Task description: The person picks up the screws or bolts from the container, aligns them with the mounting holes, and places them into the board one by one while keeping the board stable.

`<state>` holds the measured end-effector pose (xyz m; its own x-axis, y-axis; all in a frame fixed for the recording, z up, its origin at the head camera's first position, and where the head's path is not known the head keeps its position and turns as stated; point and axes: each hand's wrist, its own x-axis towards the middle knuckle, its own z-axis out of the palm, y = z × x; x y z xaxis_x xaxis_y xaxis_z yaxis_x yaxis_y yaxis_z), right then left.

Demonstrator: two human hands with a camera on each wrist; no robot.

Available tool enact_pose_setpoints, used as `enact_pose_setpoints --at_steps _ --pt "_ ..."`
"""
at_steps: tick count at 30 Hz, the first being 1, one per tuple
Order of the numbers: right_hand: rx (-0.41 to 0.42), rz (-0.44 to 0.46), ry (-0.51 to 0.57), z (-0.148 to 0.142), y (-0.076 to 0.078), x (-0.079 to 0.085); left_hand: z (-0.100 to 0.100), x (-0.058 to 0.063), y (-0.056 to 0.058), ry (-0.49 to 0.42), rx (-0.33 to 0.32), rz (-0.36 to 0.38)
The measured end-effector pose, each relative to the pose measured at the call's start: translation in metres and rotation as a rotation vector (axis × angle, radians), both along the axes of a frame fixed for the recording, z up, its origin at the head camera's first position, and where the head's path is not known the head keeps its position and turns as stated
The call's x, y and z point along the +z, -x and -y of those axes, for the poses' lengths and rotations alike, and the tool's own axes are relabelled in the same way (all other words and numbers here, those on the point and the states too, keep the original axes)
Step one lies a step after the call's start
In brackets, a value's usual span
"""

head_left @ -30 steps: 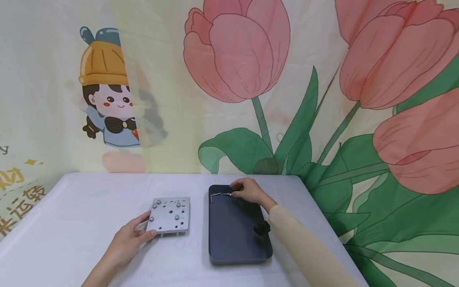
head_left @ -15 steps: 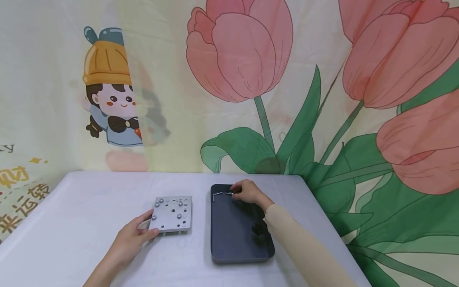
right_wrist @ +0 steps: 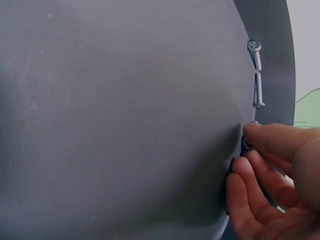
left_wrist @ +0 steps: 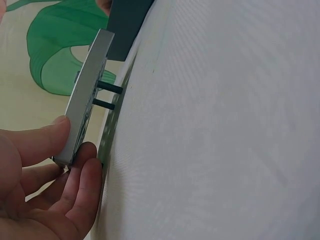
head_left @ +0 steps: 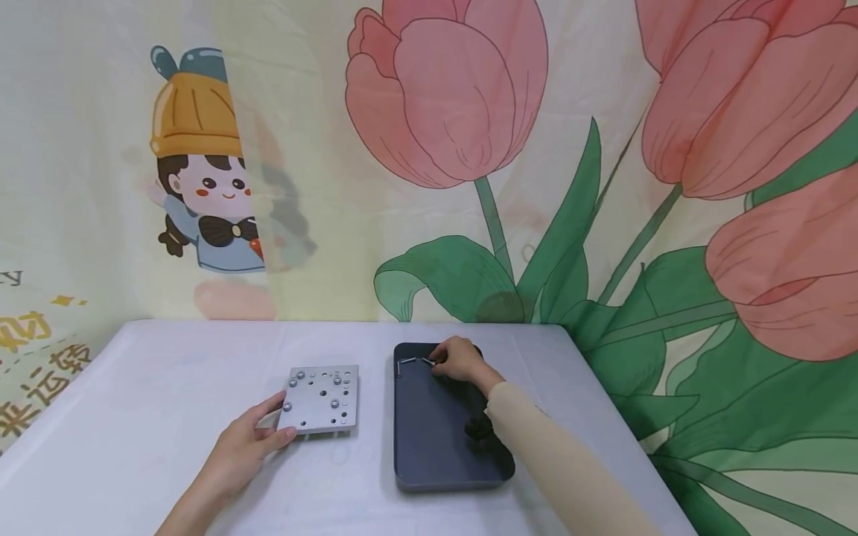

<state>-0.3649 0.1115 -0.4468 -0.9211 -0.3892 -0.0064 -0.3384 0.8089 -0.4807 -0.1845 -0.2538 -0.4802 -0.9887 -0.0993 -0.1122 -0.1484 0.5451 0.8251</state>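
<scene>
My left hand (head_left: 237,450) grips a square silvery metal plate (head_left: 316,411) by its near left corner, thumb on the edge. Several screws (head_left: 335,403) sit in its holes, and their dark shanks (left_wrist: 110,86) stick out underneath. The left wrist view has the plate tilted. At the far end of a dark grey tray (head_left: 436,439), my right hand (head_left: 462,360) pinches a small metal screw (right_wrist: 247,144) between thumb and fingers, which cover most of it. Beside the fingertips lie two loose screws, one lengthwise (right_wrist: 258,90) and one with its head showing (right_wrist: 254,47).
The tray stands on a white-covered table (head_left: 167,387), right of the plate. A small black object (head_left: 479,429) shows at the right forearm, over the tray. Behind the table hangs a printed cloth (head_left: 322,223) with tulips and a cartoon figure.
My right hand and forearm have shifted slightly left over the tray, and the screw at the fingertips lies at a different angle. The left hand and plate have stayed nearly still.
</scene>
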Motion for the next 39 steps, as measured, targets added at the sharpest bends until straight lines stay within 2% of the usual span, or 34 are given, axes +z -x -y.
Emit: enact_pose_setpoints --at_steps 9,15,27,39 --pt "-0.041 -0.034 -0.031 0.003 0.001 -0.008 0.0 0.001 -0.001 0.004 -0.001 0.0" --pt "-0.048 -0.035 -0.033 0.003 -0.001 -0.008 -0.001 0.0 -0.001 -0.005 -0.001 0.004" --pt "0.063 -0.041 0.004 -0.002 0.0 -0.002 0.0 0.0 -0.002 0.003 0.005 0.011" --pt "0.075 -0.074 0.084 -0.001 -0.006 0.008 -0.001 0.0 0.0 -0.005 0.004 0.027"
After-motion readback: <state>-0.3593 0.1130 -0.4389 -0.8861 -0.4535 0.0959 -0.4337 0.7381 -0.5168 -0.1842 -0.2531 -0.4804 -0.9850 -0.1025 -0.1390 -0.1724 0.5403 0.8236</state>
